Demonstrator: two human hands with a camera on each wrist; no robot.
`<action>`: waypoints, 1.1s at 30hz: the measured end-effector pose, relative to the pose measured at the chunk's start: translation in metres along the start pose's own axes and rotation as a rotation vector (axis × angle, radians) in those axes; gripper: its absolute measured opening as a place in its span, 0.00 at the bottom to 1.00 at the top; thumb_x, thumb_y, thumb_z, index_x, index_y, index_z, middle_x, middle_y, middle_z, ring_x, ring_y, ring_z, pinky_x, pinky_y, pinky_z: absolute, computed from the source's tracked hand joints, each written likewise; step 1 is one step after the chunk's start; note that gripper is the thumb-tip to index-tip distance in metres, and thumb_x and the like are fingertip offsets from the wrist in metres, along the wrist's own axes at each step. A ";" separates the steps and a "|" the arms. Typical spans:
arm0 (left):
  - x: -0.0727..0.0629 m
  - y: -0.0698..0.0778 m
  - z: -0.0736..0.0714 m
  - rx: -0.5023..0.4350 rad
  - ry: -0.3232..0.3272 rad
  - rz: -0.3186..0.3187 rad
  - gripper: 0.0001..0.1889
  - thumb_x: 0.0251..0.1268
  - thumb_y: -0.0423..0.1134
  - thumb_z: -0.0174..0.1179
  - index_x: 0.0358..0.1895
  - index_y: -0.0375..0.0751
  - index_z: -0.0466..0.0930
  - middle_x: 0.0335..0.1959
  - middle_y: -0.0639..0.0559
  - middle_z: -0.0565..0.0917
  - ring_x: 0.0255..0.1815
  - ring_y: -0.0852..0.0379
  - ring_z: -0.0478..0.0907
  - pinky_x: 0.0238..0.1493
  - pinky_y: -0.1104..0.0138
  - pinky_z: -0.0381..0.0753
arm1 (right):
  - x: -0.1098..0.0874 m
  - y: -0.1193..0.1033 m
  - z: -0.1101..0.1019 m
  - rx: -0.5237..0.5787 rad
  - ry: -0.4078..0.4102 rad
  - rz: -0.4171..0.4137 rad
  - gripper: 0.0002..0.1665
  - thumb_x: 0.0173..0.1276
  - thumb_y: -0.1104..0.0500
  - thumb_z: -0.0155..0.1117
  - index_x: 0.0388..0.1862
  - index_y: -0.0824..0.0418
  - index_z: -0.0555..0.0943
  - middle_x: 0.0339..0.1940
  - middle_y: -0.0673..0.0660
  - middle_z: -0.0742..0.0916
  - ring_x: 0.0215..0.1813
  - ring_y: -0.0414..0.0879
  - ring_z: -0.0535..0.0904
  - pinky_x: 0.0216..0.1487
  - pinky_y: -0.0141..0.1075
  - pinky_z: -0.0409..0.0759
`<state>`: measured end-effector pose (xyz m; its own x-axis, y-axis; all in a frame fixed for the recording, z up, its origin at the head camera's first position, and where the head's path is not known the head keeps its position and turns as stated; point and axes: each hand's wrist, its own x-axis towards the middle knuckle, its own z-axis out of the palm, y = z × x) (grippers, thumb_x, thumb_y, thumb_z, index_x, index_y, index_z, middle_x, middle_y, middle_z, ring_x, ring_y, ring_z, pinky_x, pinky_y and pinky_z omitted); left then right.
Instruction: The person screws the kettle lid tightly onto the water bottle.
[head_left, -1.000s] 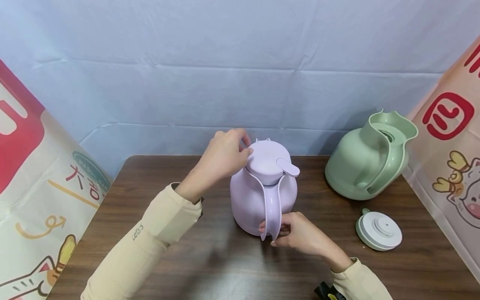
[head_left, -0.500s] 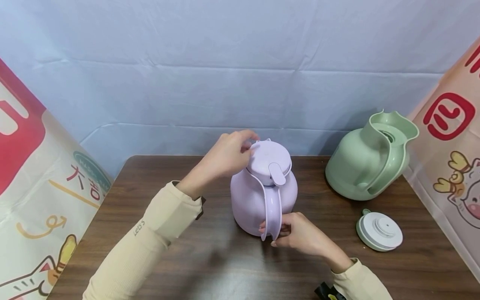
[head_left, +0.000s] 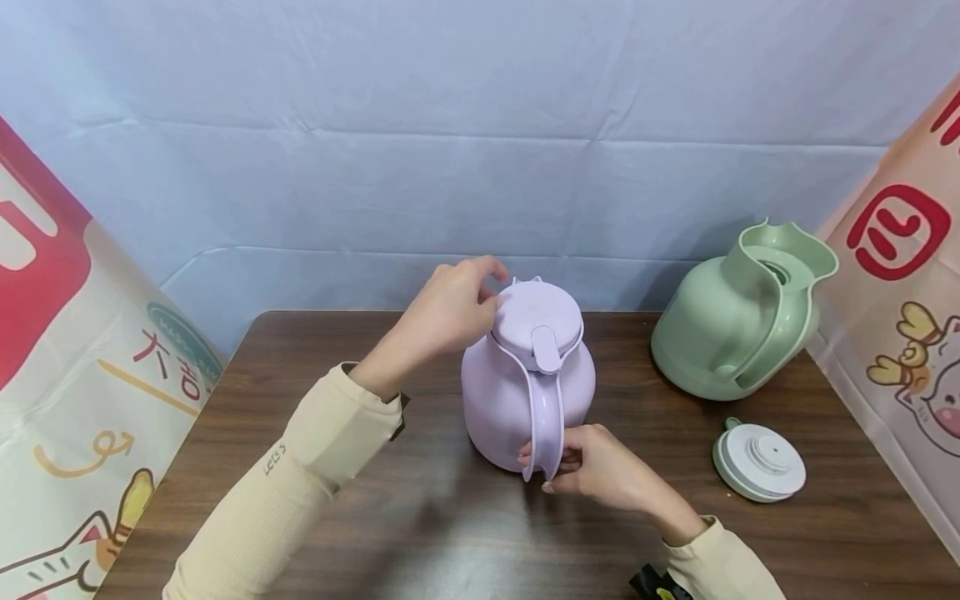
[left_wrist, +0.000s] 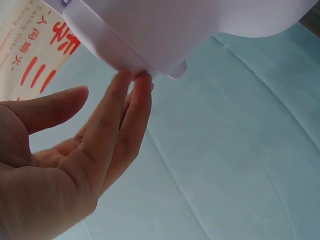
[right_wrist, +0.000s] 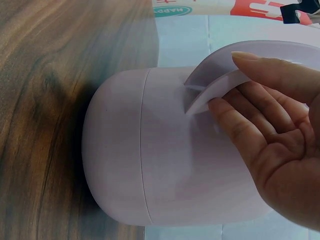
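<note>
A lilac thermos jug (head_left: pixel 491 408) stands upright on the table, with its handle facing me. Its round lid (head_left: pixel 538 313) sits in the mouth, and the lid's tab (head_left: pixel 546 350) lines up with the handle. At the lid's left edge is my left hand (head_left: pixel 450 308); in the left wrist view its fingertips (left_wrist: pixel 141 82) touch the rim while the thumb stays apart. My right hand (head_left: pixel 603 467) holds the lower part of the handle (right_wrist: pixel 220 90), fingers behind it and thumb in front.
A green thermos jug (head_left: pixel 697 333) with its mouth uncovered stands at the back right. Its white and green lid (head_left: pixel 761 462) lies on the wooden table (head_left: pixel 360 517) in front. A pale blue cloth (head_left: pixel 375 192) hangs behind, with printed banners at both sides.
The lilac lid has turned clockwise, its tab swinging from the right to above the handle. My left hand has shifted slightly along the lid and back. The right hand stays on the handle.
</note>
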<state>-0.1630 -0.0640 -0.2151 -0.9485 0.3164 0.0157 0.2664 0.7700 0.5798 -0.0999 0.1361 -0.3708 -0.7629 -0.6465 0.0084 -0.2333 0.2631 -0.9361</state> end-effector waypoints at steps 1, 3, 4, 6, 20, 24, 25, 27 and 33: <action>0.000 0.000 0.000 -0.001 -0.010 0.012 0.18 0.60 0.30 0.49 0.54 0.40 0.73 0.43 0.46 0.83 0.46 0.55 0.77 0.44 0.65 0.75 | 0.000 0.000 0.000 -0.001 0.000 0.001 0.18 0.49 0.73 0.67 0.43 0.68 0.81 0.41 0.60 0.85 0.42 0.40 0.81 0.42 0.33 0.78; 0.000 0.000 0.001 -0.004 -0.029 0.032 0.21 0.60 0.28 0.47 0.58 0.41 0.70 0.47 0.44 0.81 0.51 0.54 0.76 0.48 0.64 0.74 | 0.000 0.000 0.000 -0.001 -0.001 0.001 0.19 0.49 0.73 0.67 0.43 0.68 0.81 0.41 0.60 0.85 0.42 0.40 0.81 0.42 0.33 0.78; 0.000 -0.001 0.001 -0.007 -0.037 0.036 0.23 0.60 0.27 0.47 0.60 0.42 0.68 0.49 0.43 0.80 0.53 0.54 0.75 0.50 0.63 0.73 | 0.000 0.000 0.000 -0.003 -0.001 0.000 0.19 0.49 0.73 0.67 0.43 0.67 0.81 0.41 0.60 0.85 0.42 0.40 0.81 0.42 0.33 0.78; 0.000 -0.001 0.001 -0.004 -0.043 0.030 0.24 0.60 0.28 0.47 0.62 0.44 0.66 0.50 0.43 0.80 0.54 0.54 0.74 0.51 0.63 0.72 | 0.001 -0.001 0.000 -0.005 0.000 -0.003 0.19 0.49 0.73 0.67 0.43 0.67 0.81 0.41 0.60 0.85 0.42 0.40 0.81 0.42 0.33 0.78; -0.002 0.000 -0.002 0.074 0.025 0.005 0.18 0.60 0.30 0.48 0.55 0.41 0.71 0.27 0.50 0.80 0.31 0.54 0.75 0.32 0.65 0.72 | 0.000 0.000 -0.001 -0.013 0.001 0.002 0.19 0.49 0.74 0.67 0.43 0.67 0.81 0.41 0.59 0.85 0.42 0.39 0.81 0.42 0.33 0.78; -0.001 0.000 -0.001 0.065 -0.006 0.043 0.24 0.57 0.26 0.45 0.58 0.42 0.70 0.26 0.51 0.78 0.30 0.56 0.73 0.32 0.67 0.71 | 0.000 0.000 -0.001 -0.013 0.001 -0.001 0.19 0.49 0.73 0.67 0.43 0.67 0.81 0.41 0.59 0.85 0.42 0.40 0.81 0.42 0.33 0.78; -0.001 -0.001 -0.001 0.062 -0.014 0.048 0.24 0.57 0.25 0.44 0.59 0.42 0.70 0.26 0.51 0.78 0.30 0.56 0.72 0.32 0.67 0.71 | 0.000 0.000 -0.001 -0.014 0.001 -0.002 0.19 0.49 0.73 0.67 0.43 0.67 0.81 0.41 0.59 0.85 0.42 0.39 0.81 0.42 0.33 0.78; -0.001 -0.001 -0.001 0.050 -0.028 0.046 0.25 0.58 0.25 0.44 0.60 0.43 0.69 0.30 0.51 0.80 0.33 0.56 0.73 0.35 0.67 0.72 | 0.000 0.000 -0.001 -0.013 0.000 -0.006 0.19 0.49 0.74 0.67 0.43 0.67 0.81 0.41 0.59 0.85 0.42 0.39 0.81 0.42 0.34 0.78; -0.004 -0.001 -0.004 0.055 0.005 0.010 0.19 0.61 0.31 0.48 0.56 0.41 0.72 0.36 0.49 0.83 0.39 0.55 0.76 0.37 0.65 0.73 | 0.001 -0.001 0.000 -0.010 -0.001 -0.010 0.19 0.48 0.74 0.67 0.43 0.68 0.81 0.41 0.60 0.85 0.42 0.39 0.81 0.42 0.34 0.78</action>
<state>-0.1602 -0.0681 -0.2118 -0.9466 0.3214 0.0249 0.2844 0.7961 0.5342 -0.1004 0.1359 -0.3700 -0.7602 -0.6495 0.0176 -0.2471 0.2639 -0.9324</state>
